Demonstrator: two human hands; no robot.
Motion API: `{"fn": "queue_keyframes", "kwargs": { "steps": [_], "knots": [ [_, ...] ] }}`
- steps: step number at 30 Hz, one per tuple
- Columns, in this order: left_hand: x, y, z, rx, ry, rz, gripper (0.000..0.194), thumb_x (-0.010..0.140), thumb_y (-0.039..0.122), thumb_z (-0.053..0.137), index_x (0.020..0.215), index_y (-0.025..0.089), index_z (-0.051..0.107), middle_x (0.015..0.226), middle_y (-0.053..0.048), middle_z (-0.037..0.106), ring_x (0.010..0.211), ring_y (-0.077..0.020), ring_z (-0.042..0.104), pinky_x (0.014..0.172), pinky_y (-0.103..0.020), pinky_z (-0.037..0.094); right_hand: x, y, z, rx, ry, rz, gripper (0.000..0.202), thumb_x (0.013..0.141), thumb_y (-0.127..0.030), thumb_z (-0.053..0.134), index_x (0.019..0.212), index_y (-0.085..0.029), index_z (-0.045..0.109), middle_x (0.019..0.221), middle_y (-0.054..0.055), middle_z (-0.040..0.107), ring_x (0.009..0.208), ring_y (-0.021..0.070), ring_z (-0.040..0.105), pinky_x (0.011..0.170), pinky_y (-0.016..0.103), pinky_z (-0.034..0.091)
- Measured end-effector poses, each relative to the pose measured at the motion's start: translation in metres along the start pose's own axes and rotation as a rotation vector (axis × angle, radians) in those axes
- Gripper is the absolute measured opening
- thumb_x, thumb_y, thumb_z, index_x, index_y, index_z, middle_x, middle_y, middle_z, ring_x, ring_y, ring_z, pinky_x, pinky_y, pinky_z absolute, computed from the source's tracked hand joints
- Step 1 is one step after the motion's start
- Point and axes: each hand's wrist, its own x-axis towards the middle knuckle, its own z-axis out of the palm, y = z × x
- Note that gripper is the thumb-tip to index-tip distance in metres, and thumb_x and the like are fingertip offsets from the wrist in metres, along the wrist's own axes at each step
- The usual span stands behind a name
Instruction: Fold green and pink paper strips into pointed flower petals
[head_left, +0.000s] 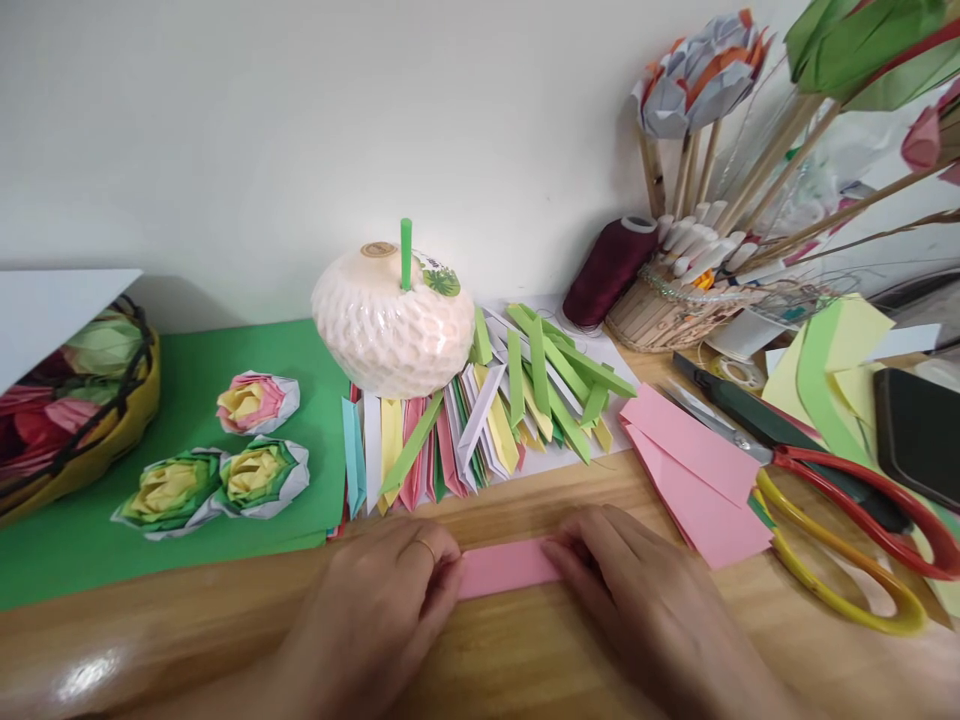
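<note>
A narrow pink paper strip [508, 568] lies level on the wooden table near its front. My left hand [382, 600], with a ring on one finger, pinches the strip's left end. At the right end, my right hand [637, 590] grips the strip with thumb and fingers pressed together. Just behind my hands are many folded paper strips [491, 430] in green, white, yellow, pink and blue. A stack of pink paper pieces [697, 470] rests beyond my right hand.
Three paper flowers [262, 478] sit on green sheets [180, 380] at left, beside a yellow basket [142, 400]. A white textured container [394, 325] stands behind the strips. On the right are scissors [862, 500], dark thread [611, 270], a phone [919, 435] and a wicker basket [667, 315].
</note>
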Motion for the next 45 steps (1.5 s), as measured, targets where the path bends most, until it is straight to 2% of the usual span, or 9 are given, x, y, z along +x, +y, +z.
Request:
{"fn": "queue_keyframes", "kwargs": {
  "steps": [12,14,15,17,22,25,29,36,45],
  "knots": [
    [0.002,-0.001,-0.003,0.22,-0.061,0.094,0.039,0.097,0.018,0.028,0.066,0.019,0.053,0.065,0.001,0.061,0.057,-0.0145,0.058,0.048,-0.024,0.041,-0.002,0.004,-0.001,0.038,-0.078,0.058,0.022,0.1,-0.03,0.033,0.081,-0.022,0.04,0.066,-0.004,0.056,0.054,0.0119,0.057,0.047,0.023,0.038],
    [0.002,-0.003,-0.002,0.238,-0.014,0.222,0.041,0.099,0.017,0.026,0.078,0.021,0.061,0.083,0.0,0.067,0.073,-0.0148,0.062,0.062,-0.025,0.047,-0.003,0.004,0.0,0.05,-0.079,0.064,0.022,0.1,-0.03,0.034,0.081,-0.022,0.04,0.067,-0.003,0.056,0.054,0.0119,0.057,0.047,0.022,0.039],
    [0.001,-0.005,-0.001,0.235,0.027,0.365,0.037,0.1,0.018,0.028,0.09,0.023,0.064,0.094,0.001,0.069,0.086,-0.0153,0.062,0.074,-0.027,0.048,-0.003,0.005,0.0,0.057,-0.079,0.066,0.022,0.1,-0.03,0.035,0.08,-0.022,0.04,0.067,-0.003,0.057,0.055,0.012,0.058,0.048,0.022,0.04],
    [-0.001,-0.008,0.004,0.198,0.063,0.507,0.032,0.1,0.016,0.034,0.103,0.024,0.065,0.105,0.004,0.069,0.11,-0.0193,0.055,0.099,-0.036,0.038,-0.004,0.008,0.001,0.07,-0.078,0.064,0.021,0.1,-0.028,0.036,0.08,-0.022,0.041,0.068,-0.003,0.057,0.056,0.0119,0.058,0.049,0.022,0.041],
    [-0.007,-0.011,0.012,0.156,0.019,0.523,0.024,0.098,0.019,0.043,0.108,0.022,0.064,0.116,0.005,0.067,0.131,-0.0222,0.038,0.114,-0.048,0.011,-0.003,0.014,-0.006,0.005,0.09,-0.071,0.013,0.096,-0.017,0.042,0.092,-0.017,0.055,0.077,0.003,0.063,0.067,0.0152,0.06,0.058,0.026,0.047],
    [-0.007,-0.012,0.011,0.176,-0.005,0.551,0.026,0.099,0.019,0.041,0.115,0.02,0.061,0.12,0.004,0.065,0.133,-0.0237,0.036,0.114,-0.051,0.006,-0.005,0.005,-0.013,-0.018,0.146,-0.251,0.016,0.092,-0.013,0.047,0.102,-0.012,0.059,0.084,0.007,0.068,0.076,0.0172,0.062,0.065,0.029,0.051],
    [-0.005,-0.013,0.01,0.247,-0.013,0.587,0.03,0.1,0.021,0.037,0.123,0.017,0.056,0.122,-0.001,0.064,0.132,-0.0237,0.038,0.114,-0.052,0.006,-0.017,-0.015,-0.013,-0.117,0.049,-0.426,0.031,0.091,-0.01,0.04,0.113,-0.006,0.061,0.109,0.012,0.068,0.106,0.0235,0.06,0.087,0.035,0.052],
    [-0.013,-0.003,0.006,0.392,-0.003,0.637,0.03,0.098,0.018,0.037,0.115,0.013,0.062,0.123,-0.005,0.063,0.121,-0.0256,0.05,0.112,-0.056,0.006,-0.039,-0.021,-0.01,-0.397,0.013,-0.331,0.04,0.089,-0.005,0.029,0.108,-0.003,0.064,0.109,0.014,0.068,0.101,0.0265,0.062,0.083,0.04,0.055],
    [-0.048,0.007,-0.004,0.683,-0.013,0.595,0.034,0.088,0.016,0.04,0.104,0.005,0.068,0.11,-0.017,0.068,0.104,-0.0327,0.061,0.098,-0.057,0.033,-0.04,-0.019,-0.015,-0.488,-0.029,-0.309,0.04,0.088,-0.002,0.029,0.111,-0.005,0.062,0.112,0.014,0.066,0.101,0.025,0.062,0.082,0.041,0.055]
  ]
}}
